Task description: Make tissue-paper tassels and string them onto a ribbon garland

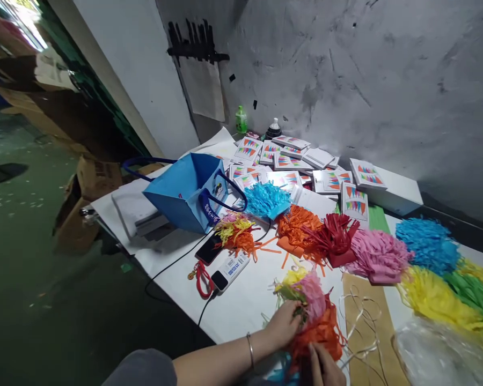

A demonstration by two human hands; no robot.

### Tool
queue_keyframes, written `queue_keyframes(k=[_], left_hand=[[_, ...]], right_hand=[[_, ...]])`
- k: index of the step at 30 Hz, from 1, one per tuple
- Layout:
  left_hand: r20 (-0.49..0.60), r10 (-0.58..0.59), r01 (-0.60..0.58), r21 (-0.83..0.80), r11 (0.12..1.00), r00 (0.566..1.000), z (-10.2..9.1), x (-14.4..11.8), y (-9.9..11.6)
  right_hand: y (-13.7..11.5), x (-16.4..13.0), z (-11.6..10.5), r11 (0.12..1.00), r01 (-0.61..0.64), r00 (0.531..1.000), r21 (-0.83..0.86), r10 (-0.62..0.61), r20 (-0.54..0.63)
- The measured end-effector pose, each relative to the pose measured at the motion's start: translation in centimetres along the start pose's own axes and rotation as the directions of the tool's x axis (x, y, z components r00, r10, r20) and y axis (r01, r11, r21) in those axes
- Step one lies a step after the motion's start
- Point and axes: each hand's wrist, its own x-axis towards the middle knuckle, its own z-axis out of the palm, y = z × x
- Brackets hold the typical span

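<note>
Four colours show in the tassels (314, 297): yellow at the far end, then pink, green beside the pink, and orange nearest the right fingers. The strips are thin, crinkled and loosely fanned. The tassels lie under and just beyond the fingers of the left hand (282, 325), which are bent and closed on the strands where green meets pink. The fingers of the right hand (327, 369) lie against the orange strips; whether they grip cannot be told.

The left fingertips are partly sunk in the strands. The lower edge of the view cuts off the right hand, which covers part of the near end. Blue strips (285, 371), mostly hidden, show below the left wrist. The left forearm enters from the lower left, a bracelet (250, 351) at its wrist, back of the hand upward. Right of the right fingers lies brown paper (387, 308).
</note>
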Motion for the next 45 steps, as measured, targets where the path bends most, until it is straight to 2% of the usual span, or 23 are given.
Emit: queue_keyframes(k=[2,4,7,9,11,12,13,16,20,23,25,29,31,32,34,35,36,38,40,42,45], left_hand=[[0.119,0.133,-0.151,0.156,0.976,0.984,1.9,-0.8,-0.4],[0.233,0.189,-0.241,0.221,0.945,0.954,2.7,-1.0,-0.7],[0.328,0.210,-0.288,0.211,0.934,0.921,1.2,-1.0,-0.8],[0.248,0.210,-0.271,0.245,0.931,0.946,-1.2,-0.7,-0.6],[0.075,0.194,-0.208,0.391,0.896,0.978,-4.1,-0.1,-0.5],[0.002,0.194,-0.170,0.486,0.857,0.981,-5.5,0.3,-0.5],[-0.025,0.201,-0.152,0.567,0.809,0.979,-6.6,0.8,-0.5],[0.067,0.214,-0.203,0.669,0.716,0.975,-8.6,2.7,-0.6],[0.206,0.201,-0.288,0.687,0.667,0.958,-8.7,4.9,-0.7],[0.232,0.191,-0.300,0.693,0.655,0.954,-8.8,5.5,-0.6],[0.191,0.194,-0.272,0.696,0.664,0.962,-9.4,5.3,-0.3],[0.008,0.225,-0.170,0.680,0.713,0.974,-10.3,3.2,1.8],[-0.039,0.234,-0.170,0.574,0.801,0.972,-9.0,1.0,3.9],[-0.045,0.224,-0.183,0.433,0.883,0.974,-7.8,-0.4,5.1],[0.068,0.203,-0.211,0.134,0.968,0.977,-4.3,-3.3,7.5],[0.142,0.207,-0.214,0.037,0.976,0.968,-2.3,-4.7,8.6],[0.213,0.204,-0.202,-0.031,0.979,0.956,-0.3,-5.9,9.6],[0.312,0.194,-0.169,-0.105,0.980,0.930,3.3,-7.6,10.9],[0.358,0.189,-0.157,-0.117,0.981,0.914,5.6,-8.5,11.7],[0.381,0.196,-0.175,-0.090,0.980,0.904,6.7,-8.9,12.1],[0.413,0.205,-0.207,-0.041,0.977,0.887,7.3,-9.4,12.5]], right_hand=[[-1.7,2.1,-0.4,0.995,0.053,0.997,0.088,-0.058,0.055],[-2.9,4.7,-0.5,0.987,0.038,0.978,0.158,-0.069,0.196],[-2.9,8.0,-0.2,0.981,-0.083,0.969,0.174,0.038,0.245],[-2.0,9.1,0.0,0.978,-0.119,0.972,0.172,0.079,0.221],[-1.1,9.3,0.0,0.976,-0.125,0.973,0.176,0.087,0.213],[-0.7,9.2,0.0,0.975,-0.128,0.973,0.180,0.089,0.214],[-0.5,9.0,0.0,0.974,-0.131,0.972,0.183,0.090,0.216],[-0.9,8.6,-0.1,0.972,-0.133,0.973,0.194,0.090,0.214],[-2.5,7.8,-0.9,0.968,-0.131,0.977,0.213,0.089,0.195],[-2.9,6.1,-2.7,0.967,-0.142,0.979,0.214,0.105,0.178],[-2.1,4.3,-4.3,0.970,-0.149,0.981,0.190,0.121,0.152],[0.9,0.2,-7.7,0.984,-0.171,0.984,0.049,0.168,0.051],[1.2,-1.5,-9.0,0.986,-0.158,0.983,-0.060,0.163,0.086],[0.7,-2.1,-9.6,0.987,-0.122,0.978,-0.103,0.137,0.155],[-1.4,-2.6,-11.0,0.992,0.007,0.937,-0.126,0.038,0.347],[-2.8,-2.5,-11.7,0.991,0.079,0.908,-0.106,-0.028,0.418],[-4.2,-2.2,-12.6,0.987,0.136,0.894,-0.083,-0.086,0.439],[-6.5,-1.3,-14.6,0.976,0.204,0.920,-0.079,-0.164,0.356],[-7.4,-0.4,-16.7,0.975,0.205,0.956,-0.085,-0.181,0.232],[-7.1,0.2,-18.7,0.985,0.172,0.968,-0.025,-0.164,0.191],[-5.5,0.3,-20.7,0.987,0.089,0.966,0.137,-0.119,0.229]])
